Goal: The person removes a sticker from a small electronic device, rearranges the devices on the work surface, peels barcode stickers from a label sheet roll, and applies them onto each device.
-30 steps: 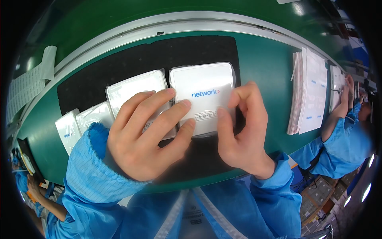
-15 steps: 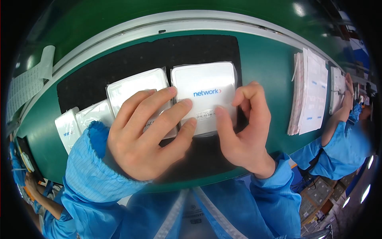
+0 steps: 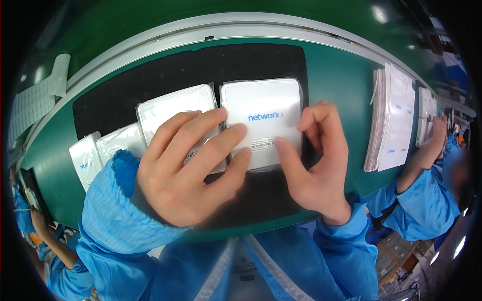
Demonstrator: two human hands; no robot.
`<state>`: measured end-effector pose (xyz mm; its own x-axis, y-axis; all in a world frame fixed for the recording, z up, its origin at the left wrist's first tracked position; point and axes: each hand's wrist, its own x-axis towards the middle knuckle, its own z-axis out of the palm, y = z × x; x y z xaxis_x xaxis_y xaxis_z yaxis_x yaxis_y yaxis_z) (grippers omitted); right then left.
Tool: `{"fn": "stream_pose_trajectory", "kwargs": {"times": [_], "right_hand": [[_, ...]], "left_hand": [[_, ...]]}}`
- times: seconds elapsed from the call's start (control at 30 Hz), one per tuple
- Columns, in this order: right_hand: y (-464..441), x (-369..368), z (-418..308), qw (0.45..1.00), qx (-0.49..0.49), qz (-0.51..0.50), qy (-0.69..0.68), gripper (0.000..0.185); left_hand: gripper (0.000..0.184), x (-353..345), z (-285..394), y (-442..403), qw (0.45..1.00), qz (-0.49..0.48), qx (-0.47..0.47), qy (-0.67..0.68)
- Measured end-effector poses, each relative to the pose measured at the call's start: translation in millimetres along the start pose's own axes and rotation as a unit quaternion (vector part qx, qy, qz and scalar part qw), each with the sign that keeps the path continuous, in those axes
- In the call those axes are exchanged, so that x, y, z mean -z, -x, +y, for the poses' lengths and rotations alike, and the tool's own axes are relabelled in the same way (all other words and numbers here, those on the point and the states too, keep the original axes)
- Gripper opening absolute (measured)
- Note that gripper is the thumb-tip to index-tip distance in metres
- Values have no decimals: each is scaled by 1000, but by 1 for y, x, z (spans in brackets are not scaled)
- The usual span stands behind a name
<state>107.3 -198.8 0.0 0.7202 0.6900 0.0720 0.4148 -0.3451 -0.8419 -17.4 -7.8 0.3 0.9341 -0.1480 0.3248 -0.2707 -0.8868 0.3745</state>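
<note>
A flat white box (image 3: 263, 98) in a clear plastic bag, printed "network" with a barcode label below, lies on the black mat (image 3: 268, 60). My left hand (image 3: 186, 165) is spread palm-down, its fingertips resting along that box's left edge and over a neighbouring bagged white box (image 3: 175, 105). On the other side, my right hand (image 3: 319, 160) has its thumb on the box's lower right face and curled fingers against the right edge. Its other fingertips are hidden. More bagged white packs (image 3: 120, 143) lie in an overlapping row, partly under my left forearm.
A stack of printed white sheets (image 3: 394, 118) stands on the green table (image 3: 336, 75) at right. Further right are more white packs (image 3: 426, 108) and a co-worker's arm (image 3: 422, 160). A curled paper list (image 3: 37, 100) lies at far left. A metal rail (image 3: 241, 27) borders the back.
The view has shifted slightly, so the mat and boxes sit a little further right. Both hands keep nearly the same pose on the boxes. The co-worker's hand at right has moved lower.
</note>
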Motion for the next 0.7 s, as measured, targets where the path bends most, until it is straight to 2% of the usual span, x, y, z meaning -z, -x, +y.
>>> {"fn": "stream_pose_trajectory", "kwargs": {"times": [0.2,0.27,0.37,0.4,0.43,0.5,0.53,0.63,0.7], "right_hand": [[0,7,3,999,-30,-13,-25,31],[0,15,4,982,-144,-2,-124,32],[2,14,8,988,-84,17,-128,39],[1,14,11,998,-11,0,-54,58],[-1,16,8,998,1,-3,-58,58],[-6,20,-7,991,100,-65,60,79],[-3,17,-11,988,87,-113,55,93],[0,8,-11,986,63,-141,68,96],[-2,10,-9,984,67,-151,62,96]], "left_hand": [[42,0,0,1,1000,3,-9,-7],[42,-4,1,0,1000,15,-7,-7],[47,-3,2,5,1000,17,-8,-3],[51,1,1,8,1000,3,-10,-1],[51,9,0,9,1000,8,-7,-13],[63,35,-4,11,1000,-10,14,-2],[74,50,-10,19,999,-30,31,-31],[107,66,-19,56,985,19,149,-81],[113,69,-25,83,982,21,176,-61]]}}
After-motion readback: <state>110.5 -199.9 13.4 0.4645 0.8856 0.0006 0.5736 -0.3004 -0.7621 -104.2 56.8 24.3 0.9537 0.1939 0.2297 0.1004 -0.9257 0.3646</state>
